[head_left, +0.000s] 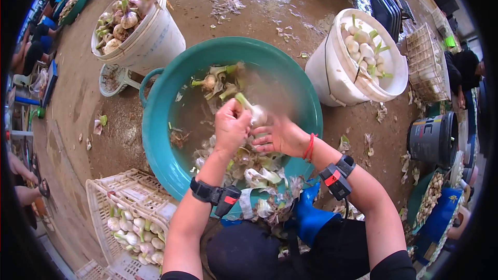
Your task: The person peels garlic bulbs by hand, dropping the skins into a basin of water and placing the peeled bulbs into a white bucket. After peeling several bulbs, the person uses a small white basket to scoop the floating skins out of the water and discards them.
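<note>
Over a green basin [155, 163], my left hand [232, 127] is closed on a garlic bulb [258, 116] with a short green stem. The bulb's white side faces my right hand [280, 136], whose fingers are stretched out just beneath and beside it. Whether they touch the bulb I cannot tell. Cloudy brown water lies in the basin under both hands. Untrimmed garlic [210, 81] floats near its far side, and loose peeled skins [262, 176] gather at the near side.
A white bucket [161, 36] of unpeeled garlic stands back left, another white bucket [324, 67] of cleaned bulbs back right. A plastic crate [124, 181] with white garlic sits front left. A small stool [111, 80], a dark bucket [433, 137] and other people are around.
</note>
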A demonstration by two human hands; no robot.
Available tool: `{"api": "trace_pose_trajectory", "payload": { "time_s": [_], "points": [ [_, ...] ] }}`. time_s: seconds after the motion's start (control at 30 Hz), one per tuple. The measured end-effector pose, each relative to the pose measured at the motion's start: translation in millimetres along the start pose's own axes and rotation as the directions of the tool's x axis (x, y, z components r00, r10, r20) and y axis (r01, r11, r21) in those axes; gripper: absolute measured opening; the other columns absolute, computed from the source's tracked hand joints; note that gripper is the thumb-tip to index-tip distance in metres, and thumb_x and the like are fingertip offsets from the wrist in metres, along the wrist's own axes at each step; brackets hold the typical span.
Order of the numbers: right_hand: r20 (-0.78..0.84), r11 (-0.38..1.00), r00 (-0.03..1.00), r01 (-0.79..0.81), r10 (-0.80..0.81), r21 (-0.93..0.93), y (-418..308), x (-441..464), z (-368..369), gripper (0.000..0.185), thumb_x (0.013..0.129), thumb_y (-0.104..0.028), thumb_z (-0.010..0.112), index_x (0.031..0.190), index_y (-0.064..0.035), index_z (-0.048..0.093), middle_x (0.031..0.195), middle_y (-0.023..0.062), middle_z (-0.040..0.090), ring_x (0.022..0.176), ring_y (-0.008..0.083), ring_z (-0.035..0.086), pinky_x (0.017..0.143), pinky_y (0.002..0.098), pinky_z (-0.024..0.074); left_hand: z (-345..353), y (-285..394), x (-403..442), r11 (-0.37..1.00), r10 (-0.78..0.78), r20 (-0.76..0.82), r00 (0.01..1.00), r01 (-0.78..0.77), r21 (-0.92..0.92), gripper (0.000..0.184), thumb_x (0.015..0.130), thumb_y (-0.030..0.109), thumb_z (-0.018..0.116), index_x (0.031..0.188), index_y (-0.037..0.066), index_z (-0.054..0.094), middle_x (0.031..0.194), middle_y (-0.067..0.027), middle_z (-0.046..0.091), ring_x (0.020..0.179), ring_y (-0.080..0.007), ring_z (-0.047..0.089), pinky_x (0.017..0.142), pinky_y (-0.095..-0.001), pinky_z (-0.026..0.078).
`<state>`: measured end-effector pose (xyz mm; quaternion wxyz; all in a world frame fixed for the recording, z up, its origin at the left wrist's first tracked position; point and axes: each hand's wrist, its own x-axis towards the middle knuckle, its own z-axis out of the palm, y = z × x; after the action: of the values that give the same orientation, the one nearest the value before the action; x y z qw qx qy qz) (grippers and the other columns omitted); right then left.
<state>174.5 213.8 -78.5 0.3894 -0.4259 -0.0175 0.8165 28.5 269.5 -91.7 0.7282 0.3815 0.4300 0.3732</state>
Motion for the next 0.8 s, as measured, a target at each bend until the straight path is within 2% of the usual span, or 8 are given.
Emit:
{"api": "trace_pose_trajectory", "payload": {
  "time_s": [0.1, 0.2, 0.33, 0.4, 0.47, 0.57, 0.63, 0.8],
  "points": [
    [0.032, 0.863, 0.911, 0.4, -0.411, -0.31, 16.3, 22.4, -12.7, 0.053, 0.08, -0.043, 0.065, 0.111, -0.0043, 0.047, 0.084, 0.002, 0.054, 0.075, 0.0093, 0.055, 0.066, 0.0252, 0.0484, 0.5, 2.9, -10.5, 0.977, -0.195, 0.207, 0.959, 0.208, -0.041, 0.008, 0.079, 0.0, 0.049, 0.077, 0.007, 0.051, 0.057, 0.0023, 0.048, 0.038, -0.0032, 0.039, 0.033, -0.0166, 0.032],
    [0.172, 0.745, 0.952, 0.307, -0.255, -0.592, -8.9, 5.9, -12.3, 0.054, 0.077, -0.023, 0.071, 0.118, -0.006, 0.042, 0.096, 0.0017, 0.052, 0.085, 0.0089, 0.052, 0.07, 0.0252, 0.0475, -9.1, 5.3, -2.5, 0.948, -0.178, 0.113, 0.977, 0.202, -0.246, 0.008, 0.079, 0.002, 0.049, 0.084, 0.007, 0.052, 0.055, 0.0015, 0.048, 0.036, -0.0035, 0.039, 0.031, -0.0165, 0.03],
    [0.277, 0.955, 0.951, 0.204, -0.141, -0.216, -2.9, -0.7, -9.5, 0.057, 0.074, -0.023, 0.072, 0.119, -0.0068, 0.04, 0.097, 0.0013, 0.051, 0.085, 0.0093, 0.049, 0.067, 0.0247, 0.044, -10.5, -2.3, 2.9, 0.923, -0.238, -0.055, 0.97, 0.208, -0.323, 0.009, 0.086, 0.011, 0.054, 0.095, 0.008, 0.054, 0.075, 0.0, 0.058, 0.059, -0.0073, 0.055, 0.051, -0.0195, 0.046],
    [0.211, 0.937, 0.96, 0.236, -0.183, -0.259, -2.3, 1.2, -11.1, 0.056, 0.073, -0.027, 0.073, 0.116, -0.0084, 0.041, 0.094, 0.001, 0.05, 0.083, 0.0103, 0.049, 0.068, 0.0252, 0.0429, -10.4, 1.1, -8.2, 0.896, -0.289, 0.08, 0.954, 0.298, -0.33, 0.012, 0.087, 0.015, 0.057, 0.095, 0.008, 0.055, 0.083, 0.0008, 0.058, 0.071, -0.0075, 0.056, 0.062, -0.0221, 0.048],
    [0.169, 0.573, 0.883, 0.418, -0.437, -0.705, -5.0, 10.8, -17.1, 0.05, 0.073, -0.026, 0.073, 0.11, -0.0103, 0.043, 0.097, 0.001, 0.048, 0.086, 0.0113, 0.049, 0.072, 0.0247, 0.0427, -13.8, -12.0, -6.5, 0.996, -0.084, 0.087, 0.993, 0.087, -0.021, 0.012, 0.085, 0.014, 0.061, 0.094, 0.008, 0.055, 0.082, 0.0011, 0.058, 0.069, -0.0053, 0.055, 0.062, -0.0224, 0.048],
    [0.252, 0.412, 0.796, 0.522, -0.55, -0.747, -5.6, 10.3, -20.9, 0.048, 0.072, -0.023, 0.075, 0.112, -0.0099, 0.053, 0.098, 0.0048, 0.05, 0.091, 0.0153, 0.05, 0.078, 0.0269, 0.0432, -41.7, -39.2, 5.4, 0.975, -0.036, 0.126, 0.991, 0.007, 0.221, 0.015, 0.081, 0.012, 0.064, 0.092, 0.005, 0.057, 0.081, -0.0008, 0.059, 0.069, -0.0081, 0.056, 0.063, -0.0247, 0.047],
    [0.319, 0.212, 0.671, 0.584, -0.669, -0.784, -7.0, 10.7, -20.7, 0.047, 0.071, -0.02, 0.075, 0.114, -0.0111, 0.059, 0.095, 0.0071, 0.053, 0.091, 0.0186, 0.052, 0.083, 0.0287, 0.0436, -32.9, -29.0, -4.4, 0.604, 0.27, 0.229, 0.935, -0.35, 0.717, 0.019, 0.079, 0.012, 0.062, 0.094, 0.001, 0.06, 0.082, -0.0086, 0.064, 0.071, -0.0223, 0.061, 0.065, -0.0314, 0.048],
    [0.392, -0.009, 0.633, 0.52, -0.667, -0.854, -13.0, 1.7, -16.5, 0.04, 0.072, -0.016, 0.073, 0.11, -0.0111, 0.061, 0.102, 0.0088, 0.056, 0.099, 0.019, 0.053, 0.085, 0.0296, 0.0442, -3.0, 4.3, -23.7, 0.534, 0.356, 0.183, 0.916, -0.36, 0.765, 0.013, 0.08, 0.011, 0.058, 0.085, 0.001, 0.064, 0.082, -0.0144, 0.063, 0.075, -0.0308, 0.06, 0.067, -0.0347, 0.047]
  ]
}}
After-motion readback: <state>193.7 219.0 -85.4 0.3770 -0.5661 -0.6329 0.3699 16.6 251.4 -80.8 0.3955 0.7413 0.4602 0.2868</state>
